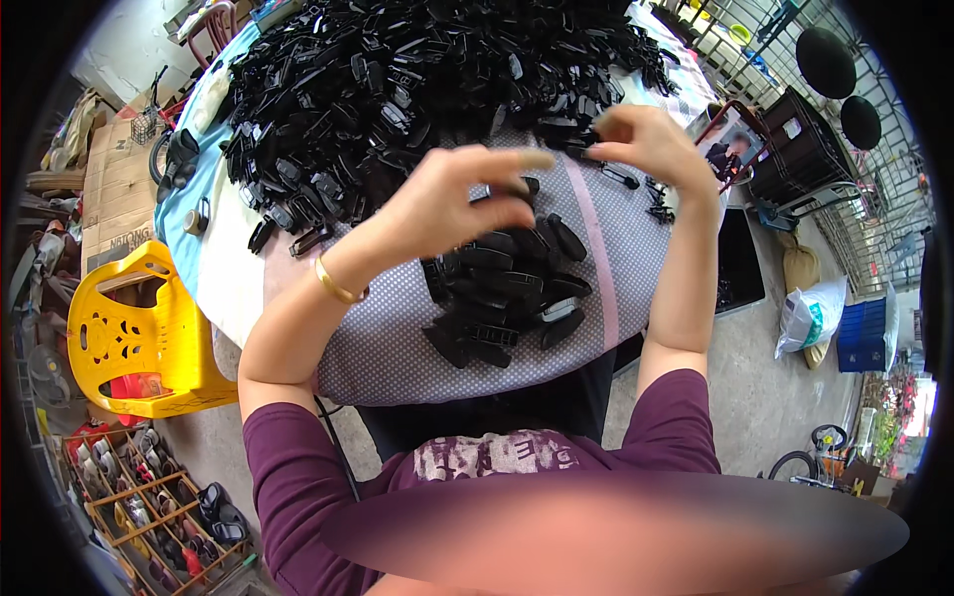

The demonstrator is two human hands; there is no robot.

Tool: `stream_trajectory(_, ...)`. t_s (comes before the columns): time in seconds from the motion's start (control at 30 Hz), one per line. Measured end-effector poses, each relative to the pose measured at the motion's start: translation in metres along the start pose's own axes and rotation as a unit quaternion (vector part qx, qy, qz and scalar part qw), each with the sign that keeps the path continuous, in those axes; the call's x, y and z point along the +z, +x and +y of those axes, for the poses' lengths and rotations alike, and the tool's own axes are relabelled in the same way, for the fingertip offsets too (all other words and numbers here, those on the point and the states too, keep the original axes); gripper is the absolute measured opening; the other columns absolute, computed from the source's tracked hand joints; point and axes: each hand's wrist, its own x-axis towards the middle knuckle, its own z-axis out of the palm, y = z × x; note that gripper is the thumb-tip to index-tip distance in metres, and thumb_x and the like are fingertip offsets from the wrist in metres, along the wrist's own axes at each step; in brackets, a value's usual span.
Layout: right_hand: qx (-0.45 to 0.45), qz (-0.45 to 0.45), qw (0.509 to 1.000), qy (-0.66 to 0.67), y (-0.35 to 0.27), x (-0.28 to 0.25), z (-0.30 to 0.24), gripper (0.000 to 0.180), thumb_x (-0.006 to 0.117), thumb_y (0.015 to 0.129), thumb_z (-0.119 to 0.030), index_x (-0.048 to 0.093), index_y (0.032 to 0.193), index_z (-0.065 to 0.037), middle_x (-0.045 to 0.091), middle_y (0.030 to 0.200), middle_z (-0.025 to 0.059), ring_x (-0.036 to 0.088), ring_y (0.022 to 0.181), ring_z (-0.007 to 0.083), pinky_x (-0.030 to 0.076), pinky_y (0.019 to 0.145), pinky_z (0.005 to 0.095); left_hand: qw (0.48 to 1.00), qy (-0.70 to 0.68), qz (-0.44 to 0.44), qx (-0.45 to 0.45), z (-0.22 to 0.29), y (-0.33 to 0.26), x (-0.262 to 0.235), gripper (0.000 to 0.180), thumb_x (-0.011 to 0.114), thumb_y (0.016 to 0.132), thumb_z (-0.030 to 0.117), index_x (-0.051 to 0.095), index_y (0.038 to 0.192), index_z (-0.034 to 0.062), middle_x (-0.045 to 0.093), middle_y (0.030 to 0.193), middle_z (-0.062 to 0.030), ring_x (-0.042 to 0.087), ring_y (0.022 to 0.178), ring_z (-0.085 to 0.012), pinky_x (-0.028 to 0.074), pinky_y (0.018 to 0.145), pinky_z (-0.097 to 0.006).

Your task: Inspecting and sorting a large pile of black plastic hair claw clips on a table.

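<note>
My left hand (452,202) hovers over the near part of the table, its thumb and fingers apart and slightly blurred. Beneath and beside it lies a small heap of glossy black plastic parts (512,283), long and rounded like clips or casings. A dark part shows in the gap between thumb and fingers, apparently behind the hand. My right hand (651,149) is raised farther right, fingers curled, with a gap to the thumb and nothing visible held. Close to it sits the edge of a much larger pile of black plastic parts (328,119).
A patterned cloth (383,348) with a pink stripe covers the table. A phone or small screen (733,149) stands at its right edge, near black crates (800,149). On the left are a yellow plastic chair (149,338), cardboard (124,199) and a shoe rack (149,507).
</note>
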Motion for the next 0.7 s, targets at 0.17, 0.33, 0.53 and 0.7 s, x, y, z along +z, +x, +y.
stream_trajectory(0.17,0.085,-0.085,0.976,-0.179,0.006,0.005,0.025,0.031,0.074,0.059,-0.022,0.067,0.084,-0.005,0.067,0.083,0.0105,0.064,0.079,0.0240,0.050,0.070,0.0322,0.982,0.050,-0.155,0.093,0.002,-0.005,0.012,0.040,0.070,0.075,0.023,0.061,0.111,0.0104,0.065,0.088,-0.0092,0.058,0.084,-0.0248,0.048,0.075,-0.034)
stream_trajectory(0.33,0.056,-0.089,0.976,-0.191,0.013,0.021,0.004,0.025,0.069,0.061,-0.017,0.067,0.083,-0.005,0.067,0.084,0.0114,0.064,0.082,0.0256,0.050,0.072,0.0336,0.992,0.119,-0.009,-0.040,-0.040,0.014,0.000,0.020,0.060,0.081,0.007,0.065,0.100,0.0023,0.062,0.093,-0.0110,0.061,0.085,-0.0247,0.051,0.074,-0.032)
stream_trajectory(0.53,-0.102,0.138,0.985,0.015,0.016,0.030,-0.007,0.022,0.071,0.068,-0.015,0.062,0.080,0.000,0.062,0.069,0.0084,0.059,0.064,0.0184,0.047,0.061,0.0289,0.930,0.357,0.077,0.025,-0.081,0.054,0.005,0.017,0.062,0.079,0.011,0.064,0.093,0.0020,0.060,0.091,-0.0107,0.056,0.089,-0.0272,0.048,0.079,-0.035)
stream_trajectory(0.7,-0.076,0.140,0.983,0.096,0.025,0.047,-0.021,0.024,0.072,0.075,-0.016,0.061,0.084,0.003,0.064,0.075,0.0092,0.059,0.065,0.0117,0.047,0.061,0.0247,0.865,0.486,0.116,-0.056,-0.093,0.067,0.026,0.025,0.073,0.069,0.019,0.059,0.082,0.0028,0.057,0.087,-0.0105,0.054,0.087,-0.0280,0.048,0.073,-0.036)
